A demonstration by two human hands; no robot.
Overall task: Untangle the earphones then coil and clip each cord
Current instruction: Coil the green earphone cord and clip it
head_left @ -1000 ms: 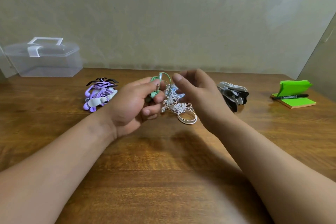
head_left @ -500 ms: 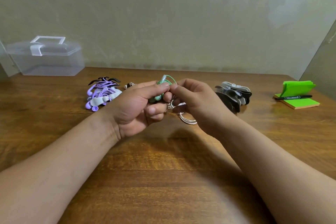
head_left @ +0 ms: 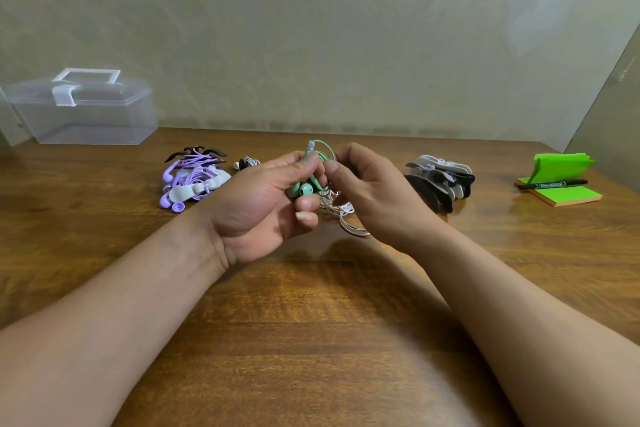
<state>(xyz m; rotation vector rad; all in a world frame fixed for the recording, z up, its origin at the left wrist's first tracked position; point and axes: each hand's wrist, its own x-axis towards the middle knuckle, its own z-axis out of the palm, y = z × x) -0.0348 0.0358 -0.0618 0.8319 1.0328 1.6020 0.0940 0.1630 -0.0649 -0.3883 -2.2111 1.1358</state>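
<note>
1. Wood-grain bench (head_left: pixel 311 322), shiny in spots, pushed up against a beige wall (head_left: pixel 311 28) with a faint leafy pattern.
2. Back left there's a clear plastic box (head_left: pixel 86 114). Far right, green sticky notes (head_left: pixel 568 196) with a black marker (head_left: pixel 554 184) on top.
3. Purple earphones (head_left: pixel 194 180) lie bundled left of centre, and black and grey cord clips (head_left: pixel 440 180) are piled on the right.
4. Left hand (head_left: pixel 263 204) grips the green earphones (head_left: pixel 304 189) just above the bench, and the right hand (head_left: pixel 374 198) pinches their cord. White earphones (head_left: pixel 349 218) lie tangled underneath.

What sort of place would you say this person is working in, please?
Probably a desk at home: a wooden table against a patterned wall, with a clear plastic box and green sticky notes on it.
</note>
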